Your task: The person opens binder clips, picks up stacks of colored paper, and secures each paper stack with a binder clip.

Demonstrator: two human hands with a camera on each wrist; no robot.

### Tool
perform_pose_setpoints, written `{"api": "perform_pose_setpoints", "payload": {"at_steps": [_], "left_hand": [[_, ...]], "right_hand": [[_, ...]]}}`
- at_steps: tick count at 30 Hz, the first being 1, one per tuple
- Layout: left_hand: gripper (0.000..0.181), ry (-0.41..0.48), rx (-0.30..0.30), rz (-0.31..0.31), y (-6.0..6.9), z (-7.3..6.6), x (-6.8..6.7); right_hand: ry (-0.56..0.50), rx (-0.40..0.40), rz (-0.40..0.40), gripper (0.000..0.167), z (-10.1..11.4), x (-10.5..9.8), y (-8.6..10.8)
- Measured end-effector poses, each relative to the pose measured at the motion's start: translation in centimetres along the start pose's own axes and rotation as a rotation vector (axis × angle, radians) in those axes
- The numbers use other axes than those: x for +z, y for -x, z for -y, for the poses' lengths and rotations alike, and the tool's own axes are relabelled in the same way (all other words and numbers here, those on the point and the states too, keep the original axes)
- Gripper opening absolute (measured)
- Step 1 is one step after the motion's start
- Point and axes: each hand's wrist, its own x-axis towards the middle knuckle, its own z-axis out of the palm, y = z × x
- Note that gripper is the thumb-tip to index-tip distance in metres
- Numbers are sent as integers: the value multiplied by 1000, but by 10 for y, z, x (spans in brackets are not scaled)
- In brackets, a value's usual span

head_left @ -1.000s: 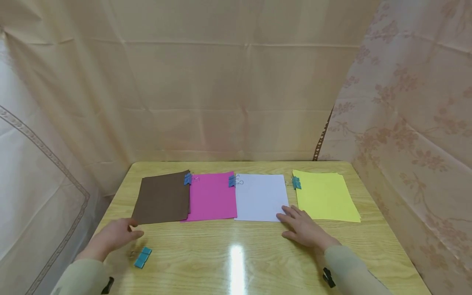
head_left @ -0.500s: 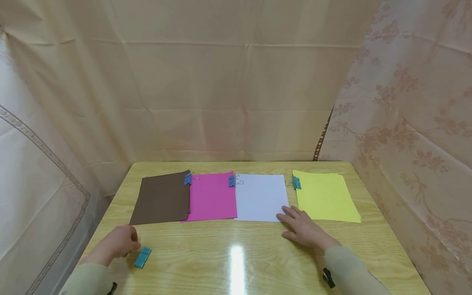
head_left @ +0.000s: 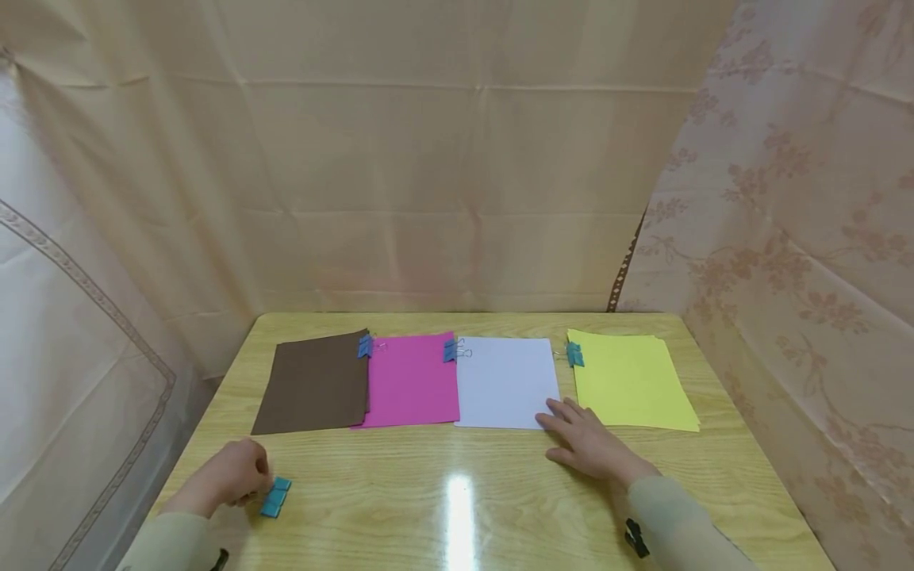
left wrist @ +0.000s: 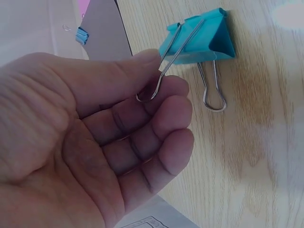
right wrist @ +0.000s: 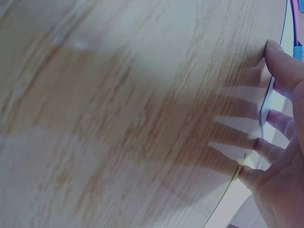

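Note:
In the left wrist view, a teal binder clip (left wrist: pixel 197 40) has one wire handle between the thumb and forefinger of my left hand (left wrist: pixel 114 123), which pinches it. The clip's other wire handle hangs free. From the head view, this left hand (head_left: pixel 232 472) is low on the left, in front of the brown paper stack (head_left: pixel 314 385). My right hand (head_left: pixel 589 440) rests with spread fingers at the near right corner of the white paper (head_left: pixel 503 381). The right wrist view shows those fingers (right wrist: pixel 280 121) along the paper's edge.
Between brown and white lies a magenta paper stack (head_left: pixel 412 381); a yellow one (head_left: pixel 631 381) is at the right. Blue binder clips grip the brown (head_left: pixel 365 346) and magenta (head_left: pixel 449 350) stacks, and a teal clip (head_left: pixel 574 354) the yellow. Curtains (head_left: pixel 443 198) surround the wooden table (head_left: pixel 385 492).
My left hand has come down from the brown stack's near left corner to the teal clip and now pinches its wire handle. The right hand stays in place.

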Motion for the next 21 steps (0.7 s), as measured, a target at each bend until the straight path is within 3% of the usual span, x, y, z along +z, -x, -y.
{"api": "perform_pose_setpoints", "payload": {"at_steps": [12, 21], "left_hand": [[14, -30, -16, 51, 0, 3, 2], [15, -41, 4, 29, 1, 2, 5]], "right_hand": [[-11, -5, -6, 59, 2, -2, 1], [-13, -35, -38, 58, 2, -1, 1]]}}
